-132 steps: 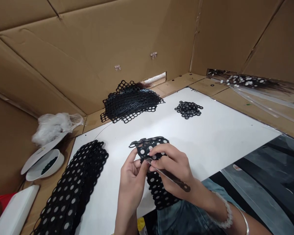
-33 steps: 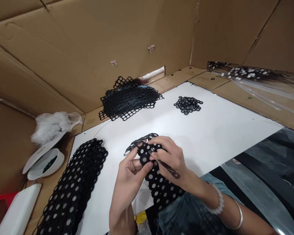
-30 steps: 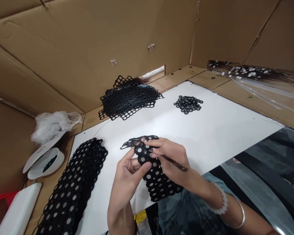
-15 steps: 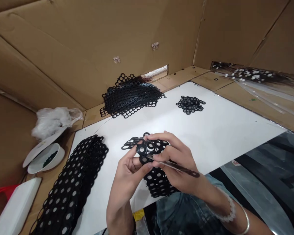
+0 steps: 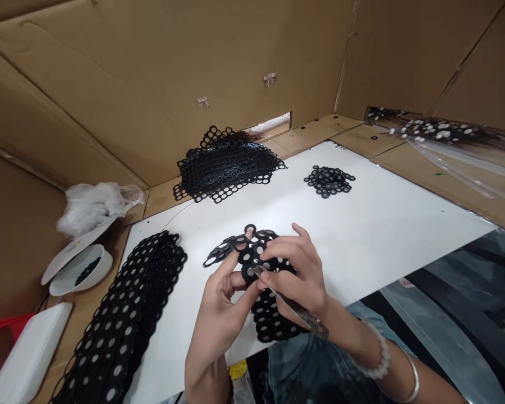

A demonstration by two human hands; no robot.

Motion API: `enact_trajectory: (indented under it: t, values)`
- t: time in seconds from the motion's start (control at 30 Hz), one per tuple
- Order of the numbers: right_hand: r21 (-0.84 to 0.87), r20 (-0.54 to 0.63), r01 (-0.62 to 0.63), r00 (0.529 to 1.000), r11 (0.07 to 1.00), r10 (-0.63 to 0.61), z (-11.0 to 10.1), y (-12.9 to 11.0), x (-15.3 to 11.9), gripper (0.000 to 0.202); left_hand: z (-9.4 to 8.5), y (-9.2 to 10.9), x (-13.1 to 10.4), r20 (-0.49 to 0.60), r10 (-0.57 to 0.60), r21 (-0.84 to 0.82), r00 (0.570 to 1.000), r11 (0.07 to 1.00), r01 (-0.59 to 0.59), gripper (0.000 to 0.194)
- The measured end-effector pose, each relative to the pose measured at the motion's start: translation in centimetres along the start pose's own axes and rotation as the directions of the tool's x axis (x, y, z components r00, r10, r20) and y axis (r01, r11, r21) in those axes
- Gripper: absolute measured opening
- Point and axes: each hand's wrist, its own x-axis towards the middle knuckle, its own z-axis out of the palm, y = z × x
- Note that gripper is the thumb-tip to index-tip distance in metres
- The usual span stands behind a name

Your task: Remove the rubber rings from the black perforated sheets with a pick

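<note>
My left hand (image 5: pixel 225 308) pinches the near edge of a black ring-patterned mesh piece (image 5: pixel 273 321), with a fingertip behind its upper rings. In my right hand (image 5: pixel 297 275) is a slim metal tool like tweezers (image 5: pixel 298 311), held between thumb and index finger. Its tip meets the mesh beside my left thumb. Part of the mesh spreads up and left of my fingers, and the rest hangs down over the white board's front edge. The exact contact at the tool tip is too small to make out.
A long black mesh stack (image 5: pixel 118 320) lies left on the white board (image 5: pixel 387 224). Another mesh pile (image 5: pixel 231 165) sits at the back, with a small ring heap (image 5: pixel 329 180) right of it. A white bowl (image 5: pixel 103 269) and plastic bag (image 5: pixel 92 205) stand left. Cardboard walls (image 5: pixel 172 67) surround the board.
My right hand has tilted, its little finger lifted away and the tool turned more steeply. The upper part of the mesh has shifted and shows more rings between my hands.
</note>
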Motion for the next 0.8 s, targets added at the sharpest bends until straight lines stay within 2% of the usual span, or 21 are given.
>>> enact_trajectory:
  t: [0.17, 0.27, 0.37, 0.43, 0.53, 0.6, 0.63, 0.67, 0.7, 0.73, 0.8]
  values:
    - [0.021, 0.114, -0.003, 0.994, 1.000, 0.000, -0.2, 0.4, -0.5, 0.020, 0.4, -0.1, 0.0, 0.001, -0.022, 0.099, 1.000, 0.995, 0.022, 0.066]
    - [0.078, 0.184, -0.068, 0.981, 0.995, 0.053, -0.7, 0.8, -0.6, 0.018, 0.7, -0.1, 0.4, 0.008, -0.056, 0.158, 0.998, 0.986, 0.054, 0.069]
    - [0.261, 0.159, -0.201, 0.974, 0.944, 0.164, -1.0, 1.3, 0.2, 0.020, 0.7, -0.2, 0.7, 0.008, -0.097, 0.194, 0.995, 0.976, 0.094, 0.067]
    - [0.383, 0.112, -0.337, 0.941, 0.860, 0.318, -1.3, 1.6, 1.2, 0.018, 0.6, -0.3, 0.8, 0.017, -0.123, 0.226, 0.992, 0.967, 0.116, 0.064]
    - [0.493, 0.118, -0.507, 0.844, 0.707, 0.523, -1.9, 2.0, 2.4, 0.014, 0.5, -0.3, 0.8, 0.079, -0.131, 0.266, 0.988, 0.958, 0.106, 0.061]
    - [0.545, 0.189, -0.571, 0.797, 0.614, 0.574, -2.3, 2.7, 2.8, 0.017, 0.5, -0.3, 0.7, 0.097, -0.137, 0.255, 0.986, 0.961, 0.109, 0.060]
    - [0.562, 0.219, -0.584, 0.788, 0.586, 0.576, -2.6, 3.6, 2.9, 0.019, 0.5, -0.3, 0.8, 0.098, -0.148, 0.243, 0.984, 0.962, 0.121, 0.060]
    - [0.563, 0.220, -0.579, 0.793, 0.589, 0.569, -3.0, 4.8, 3.0, 0.020, 0.5, -0.3, 0.8, 0.096, -0.159, 0.225, 0.983, 0.965, 0.134, 0.062]
    - [0.536, 0.198, -0.558, 0.813, 0.633, 0.548, -3.6, 6.5, 3.1, 0.021, 0.5, -0.4, 0.9, 0.091, -0.167, 0.200, 0.982, 0.969, 0.147, 0.063]
    - [0.485, 0.151, -0.518, 0.843, 0.704, 0.516, -4.2, 8.5, 3.5, 0.022, 0.4, -0.4, 1.0, 0.084, -0.172, 0.175, 0.982, 0.972, 0.155, 0.066]
    - [0.177, 0.063, -0.342, 0.940, 0.923, 0.337, -5.9, 13.3, 4.8, 0.030, 0.4, -0.7, 1.2, 0.033, -0.168, 0.142, 0.985, 0.977, 0.162, 0.070]
